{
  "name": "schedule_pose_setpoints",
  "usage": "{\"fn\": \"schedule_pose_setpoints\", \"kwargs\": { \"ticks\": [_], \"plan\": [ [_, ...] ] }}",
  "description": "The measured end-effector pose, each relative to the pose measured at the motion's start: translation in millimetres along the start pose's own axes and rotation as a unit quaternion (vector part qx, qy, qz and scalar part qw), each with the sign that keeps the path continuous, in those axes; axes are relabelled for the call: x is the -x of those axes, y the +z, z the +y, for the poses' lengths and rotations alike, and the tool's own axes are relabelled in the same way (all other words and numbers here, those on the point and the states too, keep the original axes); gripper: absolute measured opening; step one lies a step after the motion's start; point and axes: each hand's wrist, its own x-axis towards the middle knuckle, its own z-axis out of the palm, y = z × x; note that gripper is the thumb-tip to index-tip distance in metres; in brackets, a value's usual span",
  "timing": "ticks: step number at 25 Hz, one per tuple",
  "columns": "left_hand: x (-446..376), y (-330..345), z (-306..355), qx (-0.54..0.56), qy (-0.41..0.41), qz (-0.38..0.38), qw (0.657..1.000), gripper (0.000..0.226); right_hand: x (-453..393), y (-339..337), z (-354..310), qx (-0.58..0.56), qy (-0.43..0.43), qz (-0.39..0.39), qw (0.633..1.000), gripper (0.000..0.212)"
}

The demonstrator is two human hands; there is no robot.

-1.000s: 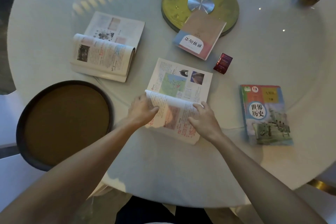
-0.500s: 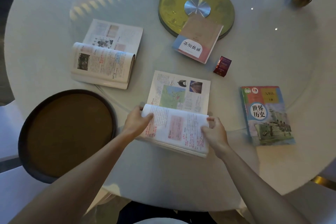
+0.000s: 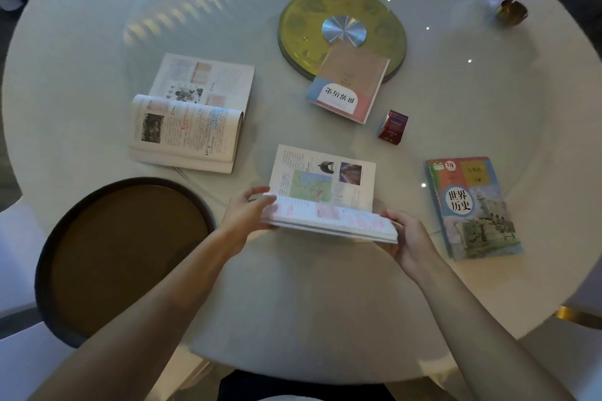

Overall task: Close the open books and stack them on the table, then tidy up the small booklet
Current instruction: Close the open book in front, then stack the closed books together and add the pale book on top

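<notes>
An open textbook [image 3: 324, 184] lies in front of me on the round white table [image 3: 325, 303]. Its near half is lifted off the table and tilted up toward the far half. My left hand [image 3: 242, 215] grips that half's left edge and my right hand [image 3: 407, 238] grips its right corner. A second open book [image 3: 192, 114] lies at the left. A closed history textbook [image 3: 472, 208] rests at the right. A closed pink-and-blue book [image 3: 350, 86] leans on the turntable's edge. A small red booklet [image 3: 393, 127] stands between them.
A gold turntable disc [image 3: 306, 29] with a silver hub sits at the table's centre. A dark round brown seat [image 3: 123, 254] is at the near left below the table edge. A small brass cup [image 3: 513, 11] and a clear glass stand at the far right.
Both hands have raised the near half of the middle book from lying flat to nearly edge-on. The other books and the booklet have not moved.
</notes>
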Motion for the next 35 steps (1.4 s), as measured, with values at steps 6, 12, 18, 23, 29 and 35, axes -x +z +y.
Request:
{"fn": "schedule_pose_setpoints", "kwargs": {
  "ticks": [6,12,18,23,29,35],
  "plan": [
    [-10.3,20.4,18.3,0.068,0.020,-0.033,0.997,0.025,-29.3,10.2,-21.8,-0.017,-0.009,-0.029,0.999,0.045],
    [-25.1,65.5,-27.6,-0.171,0.007,0.056,0.984,0.046,-72.5,26.7,-43.1,0.359,-0.071,0.030,0.930,0.038],
    [-30.3,117.0,-47.5,-0.282,0.001,0.108,0.953,0.053,-132.2,44.5,-60.2,0.726,-0.257,-0.036,0.637,0.064],
    [-50.8,122.3,-28.9,-0.295,0.086,0.134,0.942,0.062,-143.4,30.7,-58.3,0.758,-0.265,-0.006,0.596,0.037],
    [-90.5,129.7,-9.1,-0.330,0.153,0.119,0.924,0.058,-124.0,-7.2,-34.6,0.667,-0.138,-0.007,0.733,0.032],
    [-96.1,131.8,-16.8,-0.443,0.169,0.092,0.876,0.073,-115.2,-8.1,-26.5,0.646,-0.127,0.003,0.752,0.029]
  ]
}}
